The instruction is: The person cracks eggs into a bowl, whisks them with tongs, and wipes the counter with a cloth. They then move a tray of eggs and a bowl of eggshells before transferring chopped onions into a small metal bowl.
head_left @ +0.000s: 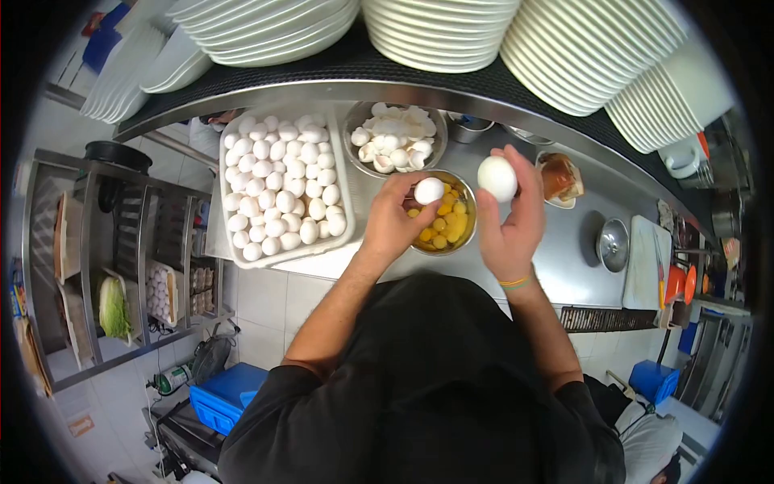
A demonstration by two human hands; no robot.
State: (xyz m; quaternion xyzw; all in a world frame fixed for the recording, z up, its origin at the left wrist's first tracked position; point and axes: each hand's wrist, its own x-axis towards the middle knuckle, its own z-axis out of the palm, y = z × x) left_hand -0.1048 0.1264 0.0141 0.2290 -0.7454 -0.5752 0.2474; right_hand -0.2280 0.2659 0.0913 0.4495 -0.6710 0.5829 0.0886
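Head view: one scene, centre to edges.

Item, left hand (pixel 391 222): partly closed, thumb and fingers curled about a white egg (pixel 429 191), mid-frame, over or beside the yolk bowl (pixel 475 219).

Item, right hand (pixel 516 226): cupped, fairly open, with a larger-looking white egg (pixel 497 179) between thumb and fingers, right of centre. We cannot tell whether either shell is cracked.

Item, stock: many eggs in a white tray (pixel 347 189), upper left of centre; broken shells in a metal bowl (pixel 351 153), upper centre.

Handling, our estimate: light, stiff-shelled, brittle; smooth, and slippery if wet. We would take each egg about its widest girth with soft finger pads, evenly, avoiding a pinch at one spot. Cracked halves would give way at the edges. We judge the yolks soft and easily broken.

Markings: we find no brand on the eggs, tray or bowls. A green cylinder (pixel 172 378), lower left, bears a pale label and an orange-marked patch (pixel 81 425) lies near it; we can read neither.
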